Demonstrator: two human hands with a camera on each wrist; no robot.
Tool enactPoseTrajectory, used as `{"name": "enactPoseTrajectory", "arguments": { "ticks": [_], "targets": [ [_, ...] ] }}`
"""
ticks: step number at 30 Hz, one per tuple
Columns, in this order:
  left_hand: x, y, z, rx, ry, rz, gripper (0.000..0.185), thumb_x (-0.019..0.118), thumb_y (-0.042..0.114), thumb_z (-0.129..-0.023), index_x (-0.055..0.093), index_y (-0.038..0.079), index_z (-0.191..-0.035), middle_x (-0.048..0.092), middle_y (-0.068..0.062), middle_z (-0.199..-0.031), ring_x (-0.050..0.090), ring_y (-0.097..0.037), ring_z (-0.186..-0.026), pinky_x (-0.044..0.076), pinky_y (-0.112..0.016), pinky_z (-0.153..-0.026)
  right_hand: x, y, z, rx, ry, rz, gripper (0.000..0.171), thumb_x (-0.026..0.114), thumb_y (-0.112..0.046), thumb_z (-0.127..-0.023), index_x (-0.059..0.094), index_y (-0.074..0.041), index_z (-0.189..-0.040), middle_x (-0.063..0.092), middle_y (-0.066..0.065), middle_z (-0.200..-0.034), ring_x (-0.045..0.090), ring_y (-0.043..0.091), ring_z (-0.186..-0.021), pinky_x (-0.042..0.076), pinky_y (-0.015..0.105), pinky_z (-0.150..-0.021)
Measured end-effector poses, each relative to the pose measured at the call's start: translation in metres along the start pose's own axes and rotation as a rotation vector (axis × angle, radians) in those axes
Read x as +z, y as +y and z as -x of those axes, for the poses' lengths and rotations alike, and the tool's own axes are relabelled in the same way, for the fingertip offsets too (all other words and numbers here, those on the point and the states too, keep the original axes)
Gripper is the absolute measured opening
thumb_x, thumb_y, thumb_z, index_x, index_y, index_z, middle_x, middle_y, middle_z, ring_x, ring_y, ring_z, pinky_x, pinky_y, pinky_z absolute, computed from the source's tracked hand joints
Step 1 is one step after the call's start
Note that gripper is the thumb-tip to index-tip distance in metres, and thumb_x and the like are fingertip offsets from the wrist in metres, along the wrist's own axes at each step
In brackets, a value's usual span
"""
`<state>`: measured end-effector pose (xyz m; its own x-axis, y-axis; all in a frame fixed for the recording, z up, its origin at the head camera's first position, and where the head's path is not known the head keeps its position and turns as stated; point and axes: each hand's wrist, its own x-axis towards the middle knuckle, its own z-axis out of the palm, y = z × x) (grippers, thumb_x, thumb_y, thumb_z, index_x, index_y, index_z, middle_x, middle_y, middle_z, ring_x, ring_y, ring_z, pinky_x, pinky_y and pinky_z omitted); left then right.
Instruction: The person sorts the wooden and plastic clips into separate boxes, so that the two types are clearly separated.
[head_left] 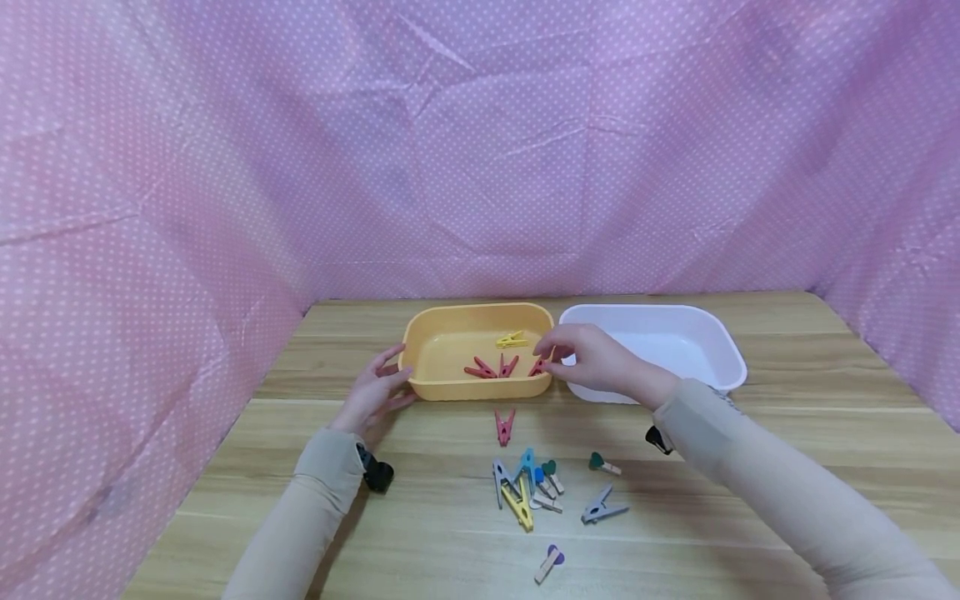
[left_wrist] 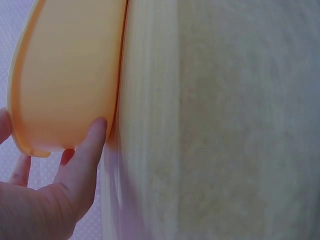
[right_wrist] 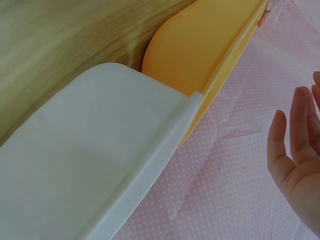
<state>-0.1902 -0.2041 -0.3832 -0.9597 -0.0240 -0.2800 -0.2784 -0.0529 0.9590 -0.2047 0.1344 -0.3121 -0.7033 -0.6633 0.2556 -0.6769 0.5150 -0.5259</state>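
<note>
My left hand [head_left: 372,390] rests against the left end of the yellow bin [head_left: 427,389], fingers spread. In the left wrist view the thumb [left_wrist: 92,145] lies along the outer wall of that bin. Over the bin's right end is my right hand [head_left: 592,358], fingertips close above a red clothespin [head_left: 537,367]. The right wrist view shows the right fingers [right_wrist: 299,125] apart and loosely bent, with nothing visible between them. Also in the bin are a yellow clothespin [head_left: 512,340] and two other red clothespins, one at the left [head_left: 481,368].
A white bin [head_left: 727,354] stands right beside the yellow one. In front lie a red clothespin [head_left: 505,427], a yellow clothespin [head_left: 519,507], a blue one [head_left: 528,463], a grey one [head_left: 602,506] and several small wooden pegs, one with a purple top [head_left: 550,565]. Pink dotted cloth [head_left: 480,167] hangs behind.
</note>
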Motion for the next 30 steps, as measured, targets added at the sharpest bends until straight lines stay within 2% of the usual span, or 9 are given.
{"name": "enactPoseTrajectory", "arguments": {
  "ticks": [15, 21, 30],
  "targets": [
    [-0.001, -0.001, -0.002, -0.001, 0.004, -0.011, 0.060, 0.049, 0.007, -0.098, 0.025, 0.018, -0.151, 0.031, -0.021, -0.147, 0.046, -0.034, -0.123, 0.046, -0.046, -0.100, -0.003, 0.001, 0.012, -0.020, -0.038, -0.003, 0.019, 0.069, -0.003, -0.083, 0.069, -0.009, -0.101, 0.069, 0.000, -0.096, 0.062, 0.014, -0.089, 0.055, 0.035, -0.081],
    [-0.001, 0.000, -0.002, 0.004, -0.001, -0.012, 0.060, 0.048, 0.006, -0.098, 0.024, 0.018, -0.151, 0.030, -0.021, -0.147, 0.045, -0.034, -0.124, 0.045, -0.046, -0.100, -0.002, 0.001, 0.015, -0.022, -0.040, -0.002, 0.021, 0.070, -0.003, -0.082, 0.069, -0.008, -0.102, 0.067, -0.001, -0.092, 0.060, 0.012, -0.084, 0.054, 0.031, -0.075],
    [0.000, 0.001, -0.002, 0.002, 0.004, -0.012, 0.059, 0.048, 0.005, -0.098, 0.024, 0.018, -0.151, 0.030, -0.022, -0.147, 0.044, -0.034, -0.125, 0.043, -0.048, -0.102, 0.004, -0.003, 0.022, -0.077, -0.060, 0.014, 0.019, 0.071, -0.003, -0.082, 0.068, -0.009, -0.099, 0.066, -0.003, -0.089, 0.059, 0.009, -0.081, 0.054, 0.028, -0.072]
  ]
}}
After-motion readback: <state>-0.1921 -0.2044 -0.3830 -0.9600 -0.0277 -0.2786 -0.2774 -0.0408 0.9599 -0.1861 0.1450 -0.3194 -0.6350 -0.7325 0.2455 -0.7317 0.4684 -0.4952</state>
